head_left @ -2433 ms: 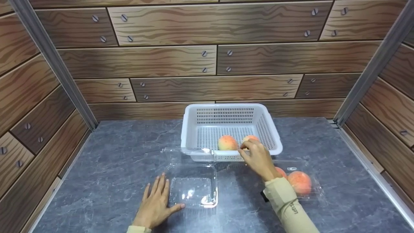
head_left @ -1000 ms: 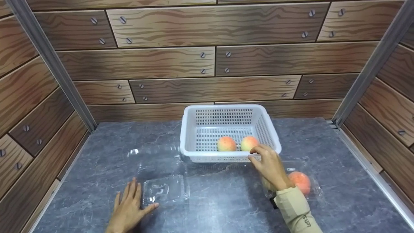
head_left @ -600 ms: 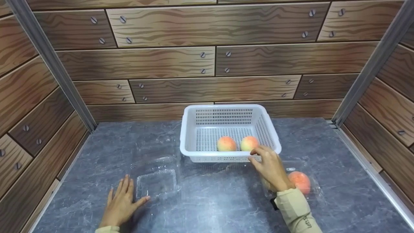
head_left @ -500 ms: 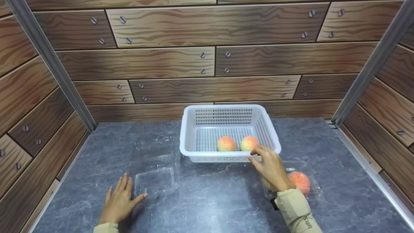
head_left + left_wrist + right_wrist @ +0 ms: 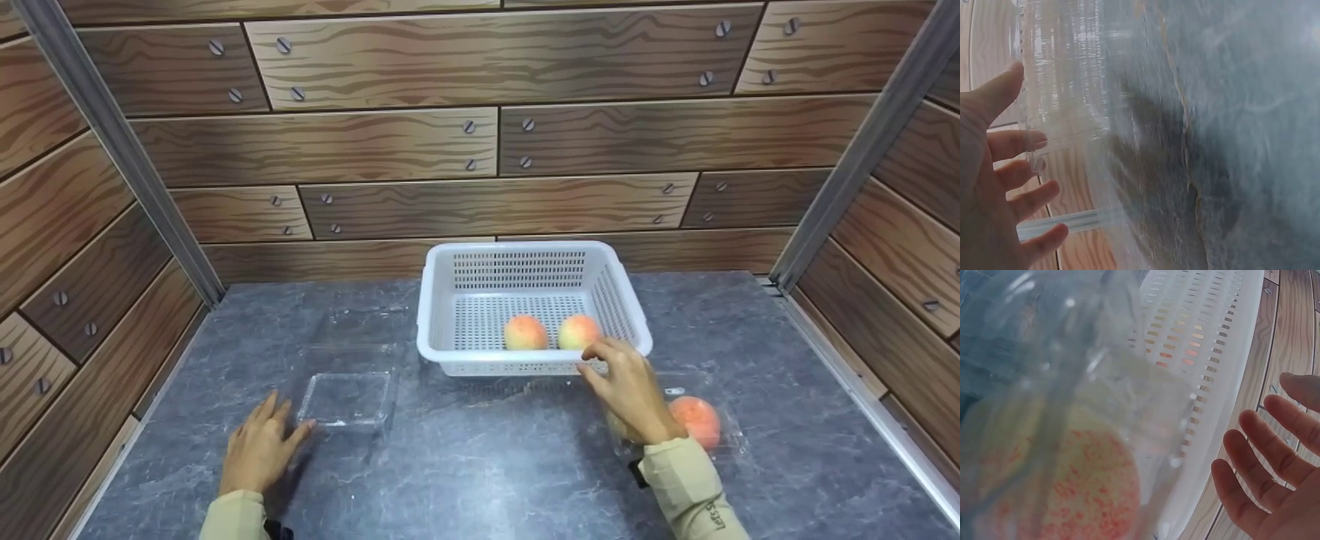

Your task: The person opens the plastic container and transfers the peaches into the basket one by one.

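Wood-plank walls (image 5: 375,142) at back and both sides, metal posts (image 5: 840,165) in the corners. Grey marbled table (image 5: 487,465) below. White basket (image 5: 525,364) sits by the back wall, long axis left-right. Clear tray (image 5: 346,400) lies on the table, left of the basket and nearer the person. Long axis with lid (image 5: 367,322) runs away from the person, lid flipped open toward the back wall. Edges hard to trace. Clear box (image 5: 697,384) lies just in front of the basket's right end; right sleeve (image 5: 686,480) blocks its left part.

Left hand (image 5: 259,442): fingers spread, slightly bent, beside the tray's left side, thumb at its near-left corner; no grip visible, firm contact can't tell. Right hand (image 5: 628,386): over the basket's near-right corner, fingers loosely curved, thumb apart, holding nothing; it partly blocks the right peach (image 5: 579,330). Left peach (image 5: 525,332) next to it, both behind the near rim. Boxed peach (image 5: 695,422) shows beside the sleeve. Peaches round, pointing direction can't tell.
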Motion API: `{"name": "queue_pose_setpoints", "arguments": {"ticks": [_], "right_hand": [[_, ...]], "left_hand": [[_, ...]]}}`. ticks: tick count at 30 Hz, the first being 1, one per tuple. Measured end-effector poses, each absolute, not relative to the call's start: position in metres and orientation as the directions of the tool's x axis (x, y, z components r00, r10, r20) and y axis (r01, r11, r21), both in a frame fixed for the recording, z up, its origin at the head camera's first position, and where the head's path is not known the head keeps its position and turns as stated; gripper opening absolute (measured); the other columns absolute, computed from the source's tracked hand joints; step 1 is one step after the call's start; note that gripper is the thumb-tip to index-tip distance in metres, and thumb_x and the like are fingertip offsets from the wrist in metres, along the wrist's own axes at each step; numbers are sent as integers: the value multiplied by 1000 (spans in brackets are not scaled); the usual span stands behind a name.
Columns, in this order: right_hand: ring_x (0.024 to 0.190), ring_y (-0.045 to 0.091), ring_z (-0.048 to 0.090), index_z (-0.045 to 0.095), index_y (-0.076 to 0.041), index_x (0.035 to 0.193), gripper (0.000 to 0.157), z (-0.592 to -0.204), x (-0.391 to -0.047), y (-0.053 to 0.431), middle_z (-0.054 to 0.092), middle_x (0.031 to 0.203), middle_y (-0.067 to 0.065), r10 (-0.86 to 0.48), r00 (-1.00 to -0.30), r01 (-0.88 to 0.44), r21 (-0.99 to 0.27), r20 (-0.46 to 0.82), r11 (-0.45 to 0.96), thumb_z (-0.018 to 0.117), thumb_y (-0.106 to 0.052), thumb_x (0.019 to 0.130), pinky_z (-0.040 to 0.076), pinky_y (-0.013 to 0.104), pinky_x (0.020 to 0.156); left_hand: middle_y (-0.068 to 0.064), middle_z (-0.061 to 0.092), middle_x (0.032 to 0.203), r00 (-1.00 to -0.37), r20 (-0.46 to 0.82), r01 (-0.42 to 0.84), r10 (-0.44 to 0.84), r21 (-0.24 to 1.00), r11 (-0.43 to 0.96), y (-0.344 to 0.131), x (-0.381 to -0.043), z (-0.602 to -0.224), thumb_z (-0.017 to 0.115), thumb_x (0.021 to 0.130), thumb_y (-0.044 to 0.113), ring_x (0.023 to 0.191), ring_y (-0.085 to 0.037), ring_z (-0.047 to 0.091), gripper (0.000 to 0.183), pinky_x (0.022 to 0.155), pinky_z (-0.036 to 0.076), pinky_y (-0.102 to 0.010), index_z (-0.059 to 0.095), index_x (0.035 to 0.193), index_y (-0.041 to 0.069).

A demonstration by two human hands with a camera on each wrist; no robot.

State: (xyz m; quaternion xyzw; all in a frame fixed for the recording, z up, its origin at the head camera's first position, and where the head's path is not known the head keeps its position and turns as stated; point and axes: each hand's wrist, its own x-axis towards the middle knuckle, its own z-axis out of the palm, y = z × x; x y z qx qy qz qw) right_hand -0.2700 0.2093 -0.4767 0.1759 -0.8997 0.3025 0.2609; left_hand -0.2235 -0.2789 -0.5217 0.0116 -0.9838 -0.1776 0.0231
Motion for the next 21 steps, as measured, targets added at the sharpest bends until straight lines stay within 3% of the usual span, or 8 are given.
{"name": "queue_pose_setpoints", "arguments": {"ticks": [10, 21], "right_hand": [[92, 37, 67, 70, -1, 85, 11, -476, -270, 212, 70, 97, 17, -158, -803, -473, -454, 574, 755, 80, 1, 80, 56, 54, 82], [90, 36, 67, 70, -2, 85, 12, -475, -270, 215, 70, 95, 15, -171, -794, -486, -441, 583, 755, 80, 2, 80, 57, 53, 80]], "left_hand": [[-36, 23, 157, -995, -5, -96, -102, 389, 916, -292, -242, -521, 57, 103, 40, 139, -57, 29, 69, 105, 27, -77, 45, 143, -15], [-32, 5, 163, -990, -72, -139, -119, 535, 834, -296, -259, -523, 52, 104, 34, 146, -56, 7, 72, 110, 13, -77, 29, 150, -16]]}}
